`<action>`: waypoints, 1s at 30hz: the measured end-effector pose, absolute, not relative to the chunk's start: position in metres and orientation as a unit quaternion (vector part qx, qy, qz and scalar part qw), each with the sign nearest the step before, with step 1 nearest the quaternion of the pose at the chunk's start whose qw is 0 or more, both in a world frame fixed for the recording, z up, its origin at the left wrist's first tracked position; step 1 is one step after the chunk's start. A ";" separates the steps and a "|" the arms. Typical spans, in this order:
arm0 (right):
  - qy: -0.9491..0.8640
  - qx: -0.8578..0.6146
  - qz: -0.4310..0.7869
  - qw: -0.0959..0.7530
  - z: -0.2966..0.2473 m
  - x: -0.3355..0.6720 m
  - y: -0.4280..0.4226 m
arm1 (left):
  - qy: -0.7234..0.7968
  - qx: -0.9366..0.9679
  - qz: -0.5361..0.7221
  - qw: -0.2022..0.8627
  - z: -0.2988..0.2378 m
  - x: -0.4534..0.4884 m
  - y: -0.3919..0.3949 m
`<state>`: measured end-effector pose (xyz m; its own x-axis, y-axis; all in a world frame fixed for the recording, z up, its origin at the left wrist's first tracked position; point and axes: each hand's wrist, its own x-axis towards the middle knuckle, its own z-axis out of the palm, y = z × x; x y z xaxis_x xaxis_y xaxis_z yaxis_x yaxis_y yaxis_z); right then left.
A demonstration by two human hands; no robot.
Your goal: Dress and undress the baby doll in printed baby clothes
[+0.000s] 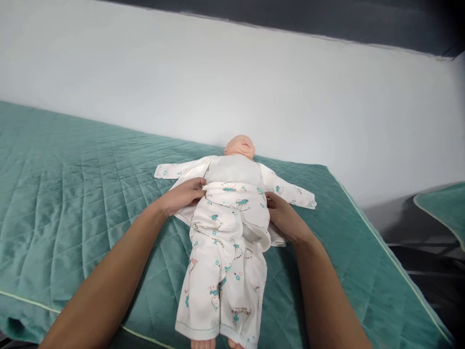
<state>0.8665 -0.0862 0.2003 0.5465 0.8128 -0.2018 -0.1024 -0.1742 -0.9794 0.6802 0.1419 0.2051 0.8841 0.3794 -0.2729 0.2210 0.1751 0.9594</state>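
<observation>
A baby doll lies on its back on a teal quilted bed, head toward the wall. It wears white printed trousers and an open white printed top with sleeves spread sideways. My left hand grips the trouser waistband at the doll's left side of the picture, fingers curled on the cloth. My right hand holds the waistband on the other side, fingers tucked against the fabric. The doll's bare feet show at the bottom edge.
A white wall runs behind the bed. The bed's right edge drops to a dark floor. A corner of another teal quilt shows at the far right.
</observation>
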 end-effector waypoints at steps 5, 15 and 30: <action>-0.257 -0.605 0.411 0.632 0.193 0.867 -0.085 | 0.211 0.553 0.096 0.800 0.195 0.684 0.145; -0.272 -0.605 0.383 0.643 0.188 0.872 -0.081 | 0.180 0.538 0.110 0.816 0.194 0.686 0.144; -0.320 -0.668 0.371 0.560 0.203 0.863 -0.084 | 0.097 0.587 0.045 0.803 0.197 0.677 0.150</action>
